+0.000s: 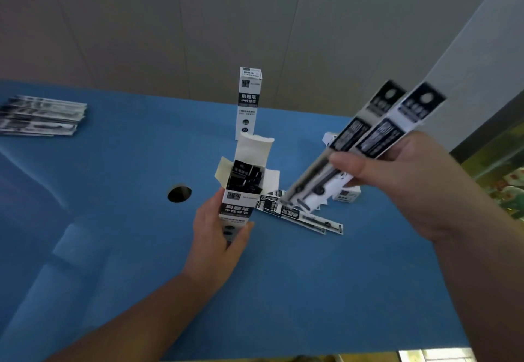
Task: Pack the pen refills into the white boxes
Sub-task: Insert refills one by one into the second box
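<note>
Box label [237, 208] seemingly "刷题笔 中性替芯"

Blue table [283, 290] with a round dark hole [179, 192], grey panelled wall [198, 21] behind.

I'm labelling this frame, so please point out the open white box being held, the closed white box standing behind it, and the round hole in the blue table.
Open white cardboard box [237, 209]: head view, printed front.
Closed upright white box [247, 103]: head view, front label.
Round dark hole [179, 192]: head view, centre.
</note>
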